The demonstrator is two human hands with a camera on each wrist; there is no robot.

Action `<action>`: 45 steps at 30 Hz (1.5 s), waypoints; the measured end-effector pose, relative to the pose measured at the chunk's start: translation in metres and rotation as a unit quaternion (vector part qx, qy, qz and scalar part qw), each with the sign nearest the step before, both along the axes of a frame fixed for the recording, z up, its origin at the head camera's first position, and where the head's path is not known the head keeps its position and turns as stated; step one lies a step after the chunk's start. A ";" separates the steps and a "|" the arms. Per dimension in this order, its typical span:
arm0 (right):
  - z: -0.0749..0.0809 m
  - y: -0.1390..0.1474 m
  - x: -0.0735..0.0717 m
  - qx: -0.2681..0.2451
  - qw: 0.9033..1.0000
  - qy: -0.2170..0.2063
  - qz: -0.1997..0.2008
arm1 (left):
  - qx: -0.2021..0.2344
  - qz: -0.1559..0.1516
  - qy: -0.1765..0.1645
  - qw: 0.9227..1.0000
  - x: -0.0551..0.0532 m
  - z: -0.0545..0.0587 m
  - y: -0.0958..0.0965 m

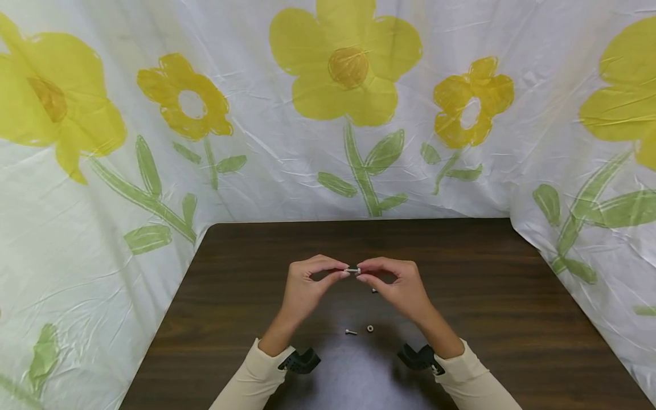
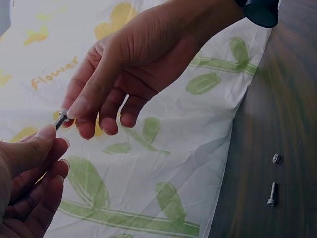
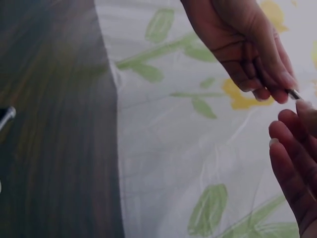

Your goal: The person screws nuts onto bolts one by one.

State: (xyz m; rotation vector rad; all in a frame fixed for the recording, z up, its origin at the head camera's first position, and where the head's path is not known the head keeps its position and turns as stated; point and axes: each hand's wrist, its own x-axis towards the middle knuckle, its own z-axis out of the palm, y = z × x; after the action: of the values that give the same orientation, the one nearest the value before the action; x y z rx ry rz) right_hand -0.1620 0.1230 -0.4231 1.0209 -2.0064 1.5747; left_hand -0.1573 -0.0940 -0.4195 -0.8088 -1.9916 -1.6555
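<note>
A small silver bolt lies level between both hands above the table. My left hand pinches one end between thumb and fingertips. At the other end, my right hand pinches a wider silver piece; I cannot tell whether it is a nut or the bolt's head. The left wrist view shows thread on the bolt between the fingertips. A second bolt and a nut lie apart on the table, nearer the body. Another small metal piece is partly hidden beside the right hand.
The dark wood-grain table reaches back to a white cloth painted with yellow flowers, which also hangs at both sides. Each wrist carries a black strapped camera below a cream sleeve.
</note>
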 end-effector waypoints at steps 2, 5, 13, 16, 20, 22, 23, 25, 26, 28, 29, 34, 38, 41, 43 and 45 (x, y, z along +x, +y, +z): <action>0.000 0.000 0.001 0.002 1.000 0.002 -0.007 | 0.000 -0.003 0.000 1.000 0.000 -0.001 0.001; 0.000 0.000 0.003 0.004 1.000 0.002 -0.009 | 0.001 -0.006 0.002 1.000 0.001 -0.002 0.002; -0.003 0.003 0.004 0.004 1.000 -0.010 0.004 | 0.001 -0.006 0.002 1.000 0.002 -0.004 0.004; -0.006 0.005 0.002 0.000 1.000 -0.006 0.014 | 0.001 -0.005 -0.001 1.000 0.003 -0.005 0.004; -0.009 0.006 0.001 -0.002 1.000 -0.006 0.025 | 0.000 -0.007 0.001 1.000 0.003 -0.007 0.004; -0.009 0.007 0.000 -0.004 1.000 -0.007 0.027 | 0.001 -0.009 0.006 1.000 0.002 -0.007 0.005; -0.009 0.007 0.001 -0.003 1.000 -0.008 0.027 | 0.001 -0.011 0.009 1.000 0.002 -0.007 0.005; -0.008 0.006 0.001 0.002 1.000 -0.011 0.025 | 0.003 -0.012 0.013 1.000 0.002 -0.006 0.005; -0.008 0.006 0.001 0.007 1.000 -0.014 0.024 | 0.003 -0.011 0.014 1.000 0.003 -0.006 0.005; -0.007 0.005 0.001 0.014 0.999 -0.020 0.023 | 0.003 -0.010 0.015 1.000 0.003 -0.004 0.006; -0.006 0.004 0.002 0.019 0.999 -0.022 0.022 | 0.004 -0.009 0.015 1.000 0.004 -0.003 0.006; -0.005 0.002 0.004 0.022 0.999 -0.025 0.022 | 0.006 -0.015 0.022 1.000 0.012 0.009 0.008; -0.003 0.001 0.006 0.016 0.999 -0.040 0.027 | 0.009 -0.021 0.031 0.999 0.016 0.015 0.009; -0.003 0.000 0.006 0.016 0.998 -0.050 0.023 | 0.009 -0.022 0.035 0.999 0.013 0.010 0.009; -0.003 -0.001 0.007 0.019 0.998 -0.054 0.015 | 0.008 -0.020 0.036 0.999 0.009 0.003 0.008; -0.003 -0.001 0.007 0.023 0.998 -0.055 0.001 | 0.007 -0.018 0.034 0.999 0.006 -0.002 0.008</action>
State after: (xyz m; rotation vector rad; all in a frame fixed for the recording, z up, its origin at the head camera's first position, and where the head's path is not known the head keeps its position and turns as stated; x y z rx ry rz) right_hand -0.1551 0.1215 -0.4264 0.9730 -2.1243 1.6265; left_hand -0.1513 -0.0864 -0.4210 -0.8871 -1.9282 -1.6384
